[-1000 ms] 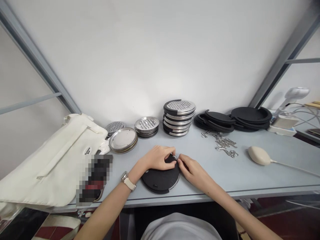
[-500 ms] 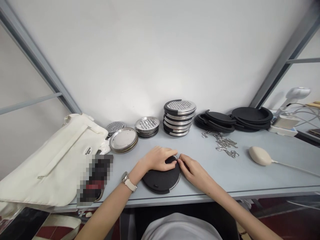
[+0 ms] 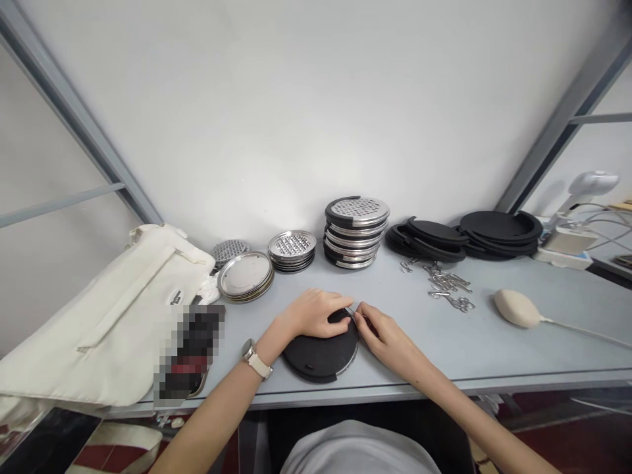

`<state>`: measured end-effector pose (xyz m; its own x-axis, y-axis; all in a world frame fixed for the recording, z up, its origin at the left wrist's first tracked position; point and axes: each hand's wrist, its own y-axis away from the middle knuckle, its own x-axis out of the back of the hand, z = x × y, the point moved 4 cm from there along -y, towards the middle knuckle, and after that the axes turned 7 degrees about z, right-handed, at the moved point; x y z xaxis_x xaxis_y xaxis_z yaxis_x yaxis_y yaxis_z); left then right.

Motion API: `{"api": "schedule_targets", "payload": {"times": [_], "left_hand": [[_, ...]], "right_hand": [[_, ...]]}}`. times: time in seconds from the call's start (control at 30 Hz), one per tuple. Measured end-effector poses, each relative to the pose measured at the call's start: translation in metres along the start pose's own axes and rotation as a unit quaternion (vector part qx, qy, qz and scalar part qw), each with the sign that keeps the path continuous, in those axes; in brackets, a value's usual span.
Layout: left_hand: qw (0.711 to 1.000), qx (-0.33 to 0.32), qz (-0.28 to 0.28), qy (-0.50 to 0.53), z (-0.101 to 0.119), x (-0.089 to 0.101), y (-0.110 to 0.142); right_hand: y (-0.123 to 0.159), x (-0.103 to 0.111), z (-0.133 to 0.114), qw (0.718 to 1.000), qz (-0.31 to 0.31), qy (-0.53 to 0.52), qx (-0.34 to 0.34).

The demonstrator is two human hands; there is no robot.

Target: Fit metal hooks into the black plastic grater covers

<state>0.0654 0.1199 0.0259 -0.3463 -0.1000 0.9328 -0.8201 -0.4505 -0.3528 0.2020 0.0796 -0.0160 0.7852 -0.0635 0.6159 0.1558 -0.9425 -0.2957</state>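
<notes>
- Head view: both hands meet at the far right rim of a black disc (image 3: 320, 355), which lies flat on the worktop (image 3: 395, 296), partly under the left hand (image 3: 316, 315).
- Step in hand, as I judge it: fine fingertip work on a small metal bit (image 3: 352, 311) at that rim.
- Next move seems to call for a steady disc under the left hand and a small, exact motion of the right hand (image 3: 378, 326); slipping off the metal bit is the likely risk.
- Left hand: laid over the disc's far part, thumb and forefinger a narrow gap apart near the rim; whether it truly grips, I cannot tell.
- Right hand: just beside the disc, thumb and forefinger pinched together, apparently on the metal bit; the fingers hide most of it.
- Beyond the hands: a grater stack (image 3: 356, 234).
- Right of the right hand: loose clips (image 3: 448, 282), with black covers (image 3: 429, 240) behind them.
- Left of the left hand: plates (image 3: 245, 276) and a bag (image 3: 113, 329).
</notes>
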Motion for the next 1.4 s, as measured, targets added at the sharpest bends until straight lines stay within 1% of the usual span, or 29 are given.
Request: {"api": "schedule_targets", "payload": {"times": [0.17,0.37,0.5,0.7,1.23,1.4], "left_hand": [[1.000,0.004,-0.008,-0.002,-0.0002,-0.0001,0.0003],[1.000,0.003,-0.010,-0.006,0.0000,-0.0012,0.0006],[1.000,0.007,-0.012,-0.009,-0.0003,-0.0014,0.0002],[0.999,0.023,-0.024,-0.009,-0.0010,-0.0014,-0.0002],[0.999,0.021,-0.024,-0.021,-0.0008,-0.0013,0.0000],[0.999,0.034,-0.024,-0.020,-0.0013,-0.0006,-0.0002]], "right_hand": [[0.0004,0.0025,-0.0013,1.000,0.006,-0.022,-0.006],[-0.0009,0.0052,0.0010,0.999,0.029,-0.041,-0.008],[-0.0001,0.0049,-0.0001,0.999,0.017,-0.037,-0.005],[-0.0007,0.0046,-0.0051,0.999,0.006,-0.020,0.027],[-0.0017,0.0049,-0.0045,0.999,0.014,-0.005,0.030],[-0.0010,0.0048,-0.0041,1.000,0.009,-0.004,0.024]]}}
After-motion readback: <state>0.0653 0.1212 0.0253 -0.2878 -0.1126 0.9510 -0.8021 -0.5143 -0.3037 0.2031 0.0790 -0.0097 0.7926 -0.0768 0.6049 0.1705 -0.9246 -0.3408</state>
